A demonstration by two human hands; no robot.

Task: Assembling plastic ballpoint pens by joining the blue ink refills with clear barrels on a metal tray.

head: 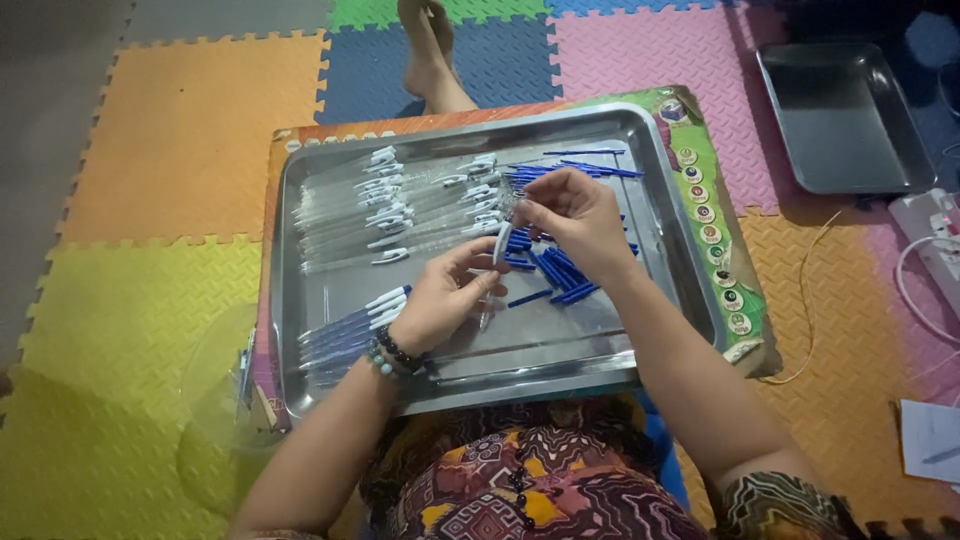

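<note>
My left hand [445,295] and my right hand [575,215] meet over a steel tray [660,250], both gripping one clear pen barrel with a white cap [500,245]. The left hand holds its lower end, the right pinches its top. Under the right hand lies a heap of blue pen refills [555,265]. Clear barrels with white caps [400,205] lie in rows at the tray's far left. Several assembled blue pens [350,330] rest near my left wrist, which wears beaded bracelets.
The tray rests on a flat cardboard box [715,220] over my lap. A second empty steel tray [840,115] sits at the far right on coloured foam floor mats. A white power strip [935,235] with cables lies right. A bare foot [425,50] shows beyond the tray.
</note>
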